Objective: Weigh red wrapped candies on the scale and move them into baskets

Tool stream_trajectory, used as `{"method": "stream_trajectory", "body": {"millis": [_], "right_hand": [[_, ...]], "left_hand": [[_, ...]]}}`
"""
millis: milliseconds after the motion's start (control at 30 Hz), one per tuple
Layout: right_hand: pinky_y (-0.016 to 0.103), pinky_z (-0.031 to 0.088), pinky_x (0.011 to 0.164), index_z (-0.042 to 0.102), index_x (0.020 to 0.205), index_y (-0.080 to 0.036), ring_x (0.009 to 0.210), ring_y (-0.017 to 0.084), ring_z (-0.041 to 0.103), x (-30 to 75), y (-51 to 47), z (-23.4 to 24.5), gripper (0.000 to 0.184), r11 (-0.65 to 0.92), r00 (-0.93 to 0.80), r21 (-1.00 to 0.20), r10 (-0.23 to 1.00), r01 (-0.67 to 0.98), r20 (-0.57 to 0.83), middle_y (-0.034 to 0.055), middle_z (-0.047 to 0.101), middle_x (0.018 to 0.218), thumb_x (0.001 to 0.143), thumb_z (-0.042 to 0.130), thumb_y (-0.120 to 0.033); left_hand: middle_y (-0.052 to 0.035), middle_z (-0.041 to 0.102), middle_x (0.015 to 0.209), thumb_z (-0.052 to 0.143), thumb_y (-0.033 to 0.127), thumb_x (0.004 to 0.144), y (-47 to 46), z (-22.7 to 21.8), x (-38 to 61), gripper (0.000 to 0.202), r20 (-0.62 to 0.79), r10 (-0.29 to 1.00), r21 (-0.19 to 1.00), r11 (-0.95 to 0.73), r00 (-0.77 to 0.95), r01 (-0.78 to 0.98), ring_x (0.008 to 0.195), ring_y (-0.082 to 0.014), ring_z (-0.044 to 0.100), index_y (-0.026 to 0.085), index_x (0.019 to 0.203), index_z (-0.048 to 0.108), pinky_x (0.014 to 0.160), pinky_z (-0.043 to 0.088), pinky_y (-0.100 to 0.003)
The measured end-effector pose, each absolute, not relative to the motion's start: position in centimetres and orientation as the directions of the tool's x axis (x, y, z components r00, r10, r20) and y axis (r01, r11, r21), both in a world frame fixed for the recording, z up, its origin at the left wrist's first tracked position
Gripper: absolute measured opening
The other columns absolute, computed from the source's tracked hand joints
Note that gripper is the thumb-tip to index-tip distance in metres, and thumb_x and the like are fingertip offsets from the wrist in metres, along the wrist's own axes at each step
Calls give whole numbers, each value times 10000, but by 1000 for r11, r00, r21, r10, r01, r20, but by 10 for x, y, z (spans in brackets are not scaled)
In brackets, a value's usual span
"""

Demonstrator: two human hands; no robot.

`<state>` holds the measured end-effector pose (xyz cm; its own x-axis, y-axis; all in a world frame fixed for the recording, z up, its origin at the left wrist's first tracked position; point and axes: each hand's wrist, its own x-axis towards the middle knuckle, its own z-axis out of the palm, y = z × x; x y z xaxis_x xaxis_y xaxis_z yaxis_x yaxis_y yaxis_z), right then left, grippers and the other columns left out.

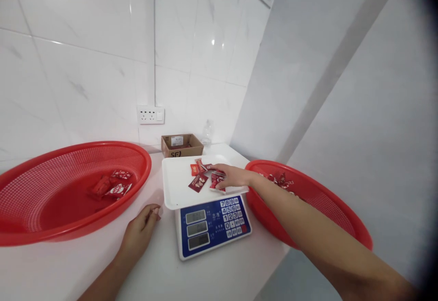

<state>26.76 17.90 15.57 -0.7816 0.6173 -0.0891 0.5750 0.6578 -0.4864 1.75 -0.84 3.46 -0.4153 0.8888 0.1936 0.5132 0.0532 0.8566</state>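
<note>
A digital scale (215, 228) with a blue keypad panel stands on the table, a white weighing tray (176, 187) on top. Over the tray's right side reaches my right hand (232, 176), its thumb and fingers closed around a small red wrapped packet (216, 180). Just left of it lie a dark red card-like packet (198, 183) and an orange-red packet (195, 169), with other small wrappers beside them. My left hand (142, 225) rests on the table left of the scale, fingers curled in and nothing seen in them.
A large red mesh basket (68, 155) at left holds several red packets (116, 187). Another red basket (328, 191), partly behind my right forearm, contains wrapped pieces (281, 181). Behind the scale are a cardboard box (183, 148) and a clear plastic bottle (207, 132), near the tiled wall.
</note>
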Motion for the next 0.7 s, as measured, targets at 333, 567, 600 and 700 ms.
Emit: {"method": "stream_trajectory", "body": {"millis": [333, 567, 600, 700], "right_hand": [[347, 409, 929, 441, 1294, -233, 1087, 236, 529, 259, 180, 155, 644, 695, -789, -477, 614, 538, 5, 48, 551, 1250, 706, 663, -372], [311, 390, 930, 501, 1247, -172, 1120, 227, 517, 235, 187, 147, 494, 648, -646, -284, 755, 707, 113, 92, 543, 1269, 811, 522, -404], [307, 404, 903, 510, 1236, -177, 1089, 226, 539, 231, 188, 146, 484, 644, -639, -277, 760, 713, 120, 89, 564, 1243, 811, 519, -408], [300, 430, 819, 545, 1188, -196, 995, 227, 585, 220, 190, 145, 447, 639, -625, -243, 767, 729, 144, 76, 620, 1160, 791, 543, -402]], "left_hand": [[-4, 655, 763, 404, 506, 800, -9, 33, 17, 356, 166, 893, 852, 83, -419, 516, 800, -196, 626, 224, 909, 591, 727, 475, -280], [-10, 657, 766, 415, 517, 784, -8, 32, 16, 363, 165, 892, 864, 75, -421, 498, 799, -204, 619, 223, 898, 596, 725, 469, -285], [-8, 656, 763, 415, 520, 782, -8, 32, 16, 366, 163, 891, 866, 77, -423, 495, 798, -204, 618, 223, 898, 595, 725, 468, -284], [-1, 648, 747, 409, 524, 781, -9, 31, 16, 369, 159, 891, 866, 82, -426, 493, 783, -200, 613, 223, 892, 592, 720, 464, -282]]}}
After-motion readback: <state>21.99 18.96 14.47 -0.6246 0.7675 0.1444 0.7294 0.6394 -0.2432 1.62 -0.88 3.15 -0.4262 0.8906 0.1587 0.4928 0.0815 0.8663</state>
